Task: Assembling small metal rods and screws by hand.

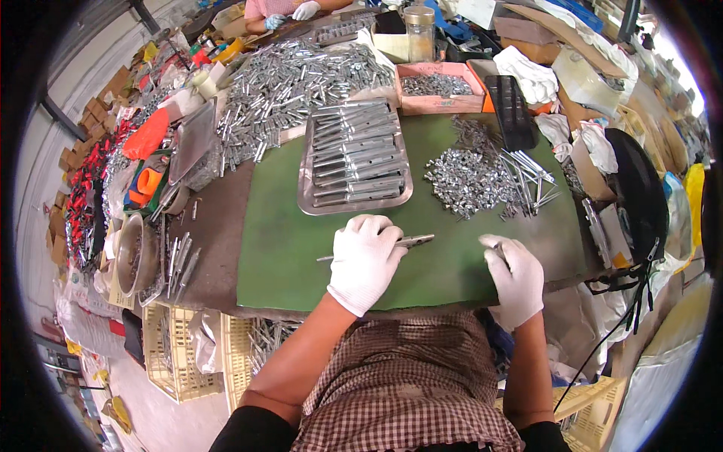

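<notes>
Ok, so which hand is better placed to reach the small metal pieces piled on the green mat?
Probably the right hand: it is nearer the pile of small metal pieces, while the left hand holds a slim metal part. I can't tell whether the right grip pinches something.

from afar i make out white gloves (365, 264); a silver-grey rod (416, 241); a green mat (290, 264); a silver tray (354, 210); a pink box (444, 104); pale yellow crates (184, 388); a brown-and-cream checked apron (407, 384); black sleeves (256, 433).
</notes>
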`<state>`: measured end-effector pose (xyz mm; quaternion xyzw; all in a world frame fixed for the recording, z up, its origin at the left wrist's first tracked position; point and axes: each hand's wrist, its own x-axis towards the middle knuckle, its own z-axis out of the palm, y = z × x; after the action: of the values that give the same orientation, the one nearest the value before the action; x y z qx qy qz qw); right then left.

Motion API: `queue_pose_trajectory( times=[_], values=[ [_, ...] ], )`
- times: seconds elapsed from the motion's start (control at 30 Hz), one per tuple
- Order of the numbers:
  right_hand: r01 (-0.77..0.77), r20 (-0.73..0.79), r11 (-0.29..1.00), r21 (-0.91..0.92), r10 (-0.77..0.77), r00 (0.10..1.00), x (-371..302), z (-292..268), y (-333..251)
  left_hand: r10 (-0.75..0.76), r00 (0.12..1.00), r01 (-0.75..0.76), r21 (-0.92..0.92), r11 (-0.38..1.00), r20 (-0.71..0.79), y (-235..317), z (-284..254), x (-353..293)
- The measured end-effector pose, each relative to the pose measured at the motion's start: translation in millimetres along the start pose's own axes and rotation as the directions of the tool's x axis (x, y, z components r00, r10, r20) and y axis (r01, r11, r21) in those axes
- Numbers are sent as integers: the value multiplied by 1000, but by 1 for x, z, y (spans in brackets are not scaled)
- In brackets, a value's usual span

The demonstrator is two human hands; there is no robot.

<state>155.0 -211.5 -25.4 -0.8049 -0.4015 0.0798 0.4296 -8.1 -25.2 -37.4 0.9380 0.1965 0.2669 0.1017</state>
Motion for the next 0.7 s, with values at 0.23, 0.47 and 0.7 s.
queue_pose_trajectory(
  times=[0.23,0.47,0.7],
  values=[
    [-27,-107,994,-108,15,994,15,-6,10,116,983,-107,-70,992,144,14,-7,0],
    [60,96,977,205,-81,992,10,11,-3,195,951,-159,-161,974,238,29,-12,5],
    [-10,148,980,197,-20,989,8,10,-1,304,934,-262,-216,941,188,31,-15,10]
  ],
)
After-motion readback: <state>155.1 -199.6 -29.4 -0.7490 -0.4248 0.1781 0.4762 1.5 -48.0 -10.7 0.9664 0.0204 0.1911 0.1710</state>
